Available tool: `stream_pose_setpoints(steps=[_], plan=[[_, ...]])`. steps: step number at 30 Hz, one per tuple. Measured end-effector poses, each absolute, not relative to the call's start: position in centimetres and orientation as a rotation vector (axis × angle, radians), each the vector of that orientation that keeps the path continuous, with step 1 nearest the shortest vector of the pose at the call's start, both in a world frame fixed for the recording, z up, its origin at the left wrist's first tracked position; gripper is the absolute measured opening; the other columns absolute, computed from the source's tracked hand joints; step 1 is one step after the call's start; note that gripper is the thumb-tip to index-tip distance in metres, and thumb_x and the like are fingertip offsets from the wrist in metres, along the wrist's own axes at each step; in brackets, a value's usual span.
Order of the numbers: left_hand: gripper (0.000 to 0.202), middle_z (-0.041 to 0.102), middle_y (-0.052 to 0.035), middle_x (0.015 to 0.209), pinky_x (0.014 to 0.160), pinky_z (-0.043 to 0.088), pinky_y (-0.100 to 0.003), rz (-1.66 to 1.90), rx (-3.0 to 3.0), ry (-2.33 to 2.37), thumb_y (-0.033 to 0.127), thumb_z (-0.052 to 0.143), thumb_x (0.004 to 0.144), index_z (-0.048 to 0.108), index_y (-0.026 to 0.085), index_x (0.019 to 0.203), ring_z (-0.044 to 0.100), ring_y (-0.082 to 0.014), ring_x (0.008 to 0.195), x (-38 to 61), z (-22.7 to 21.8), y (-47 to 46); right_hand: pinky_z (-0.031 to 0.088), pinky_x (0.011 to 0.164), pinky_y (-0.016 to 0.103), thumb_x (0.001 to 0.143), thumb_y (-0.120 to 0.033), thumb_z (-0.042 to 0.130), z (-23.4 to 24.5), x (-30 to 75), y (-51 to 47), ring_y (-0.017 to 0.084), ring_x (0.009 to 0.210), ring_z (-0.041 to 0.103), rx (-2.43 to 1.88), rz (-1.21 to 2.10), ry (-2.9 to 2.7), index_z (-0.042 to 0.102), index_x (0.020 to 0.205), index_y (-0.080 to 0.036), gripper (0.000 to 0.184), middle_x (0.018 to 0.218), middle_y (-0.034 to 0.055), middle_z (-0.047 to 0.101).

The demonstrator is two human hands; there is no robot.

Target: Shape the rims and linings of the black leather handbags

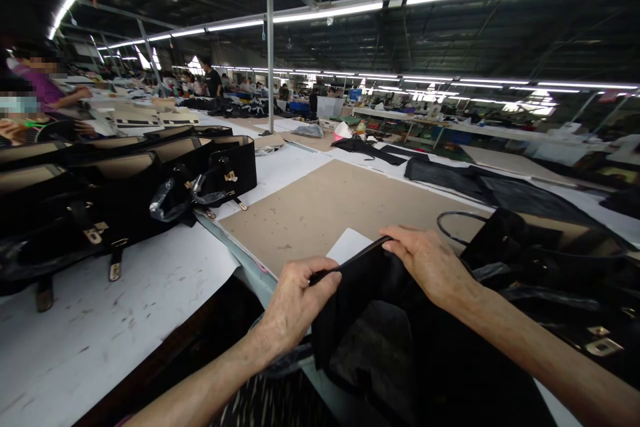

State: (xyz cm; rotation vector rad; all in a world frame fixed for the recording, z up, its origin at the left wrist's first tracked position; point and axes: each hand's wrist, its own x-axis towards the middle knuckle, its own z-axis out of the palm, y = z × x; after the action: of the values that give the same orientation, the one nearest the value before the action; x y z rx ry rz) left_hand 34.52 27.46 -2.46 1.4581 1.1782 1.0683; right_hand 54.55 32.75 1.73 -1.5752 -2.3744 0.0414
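Observation:
A black handbag is in front of me at the table's near edge, its dark inside facing up toward me. My left hand pinches the bag's top rim at its left corner, thumb over the edge. Farther along the same rim, my right hand grips the edge between thumb and fingers. The stretch of rim between both hands runs fairly straight. Behind it lies a white sheet on a brown board. The bag's lower part is dark and hard to make out.
Several black handbags with gold clasps stand at left on a white-covered table. More black bags lie close at my right. Flat black pieces are spread farther back. A metal post rises behind; a person in purple is far left.

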Motion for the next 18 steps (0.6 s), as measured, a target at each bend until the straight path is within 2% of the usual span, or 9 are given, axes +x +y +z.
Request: stream_pose_setpoints(steps=[4,7,13,18], plan=[[0.019,0.049,0.0030,0.053,0.044,0.028,-0.016,1.014,1.248,1.135,0.028,0.051,0.072,0.061,0.012,0.075,0.040,-0.0063,0.047,34.6,-2.3,27.9,0.037,0.069,0.026,0.081,-0.021,0.039,1.4,54.8,32.9,0.016,0.077,0.055,-1.546,0.040,-2.368,0.059,0.091,-0.024,0.023,0.081,0.0018,0.062],[0.015,0.042,0.0046,0.046,0.040,0.022,-0.016,0.992,1.166,1.109,0.025,0.053,0.068,0.058,0.012,0.069,0.033,-0.0042,0.041,34.8,-2.2,28.2,0.037,0.069,0.026,0.081,-0.021,0.040,1.4,54.8,33.0,0.016,0.077,0.056,-1.554,0.045,-2.379,0.060,0.090,-0.024,0.022,0.081,0.0013,0.063],[0.010,0.042,0.0052,0.047,0.038,0.021,-0.016,0.979,1.093,1.077,0.022,0.055,0.061,0.054,0.013,0.067,0.033,-0.0041,0.039,34.8,-2.2,28.6,0.036,0.070,0.026,0.080,-0.022,0.043,1.6,54.8,33.2,0.016,0.077,0.056,-1.551,0.031,-2.385,0.061,0.089,-0.025,0.020,0.082,0.0007,0.064],[0.007,0.046,0.0046,0.051,0.040,0.023,-0.016,0.924,1.211,1.076,0.018,0.051,0.063,0.053,0.014,0.069,0.035,-0.0048,0.042,34.7,-1.9,28.9,0.036,0.065,0.025,0.079,-0.024,0.044,1.7,54.7,33.2,0.016,0.076,0.056,-1.604,0.041,-2.339,0.062,0.087,-0.026,0.020,0.081,-0.0001,0.064]])
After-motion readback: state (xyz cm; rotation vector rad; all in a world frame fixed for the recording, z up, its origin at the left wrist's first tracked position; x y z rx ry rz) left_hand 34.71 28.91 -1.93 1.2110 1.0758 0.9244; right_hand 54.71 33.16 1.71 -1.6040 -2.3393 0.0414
